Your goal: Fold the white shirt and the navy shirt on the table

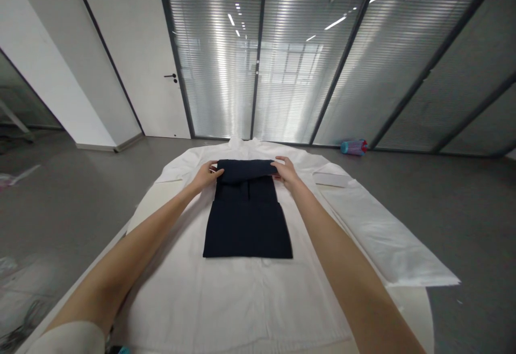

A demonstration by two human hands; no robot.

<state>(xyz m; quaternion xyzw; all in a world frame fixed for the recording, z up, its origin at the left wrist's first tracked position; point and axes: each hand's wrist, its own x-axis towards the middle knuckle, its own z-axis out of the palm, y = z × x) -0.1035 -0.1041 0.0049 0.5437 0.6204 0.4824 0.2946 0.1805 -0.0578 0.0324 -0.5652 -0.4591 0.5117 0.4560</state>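
Observation:
A navy folded garment lies in the middle of a white shirt, which is spread out with its collar at the far side. The garment's far end is turned over into a thick flap. My left hand pinches the left corner of that flap between thumb and fingers. At the opposite corner, my right hand grips the flap the same way. The near part of the garment rests flat, with straight edges. The fingers beneath the flap are partly hidden.
The shirt covers most of a pale rounded table. On the right lie a flat white translucent sheet or bag and a small white box-like item. A blue and red basket-like object sits on the floor by the glass partition.

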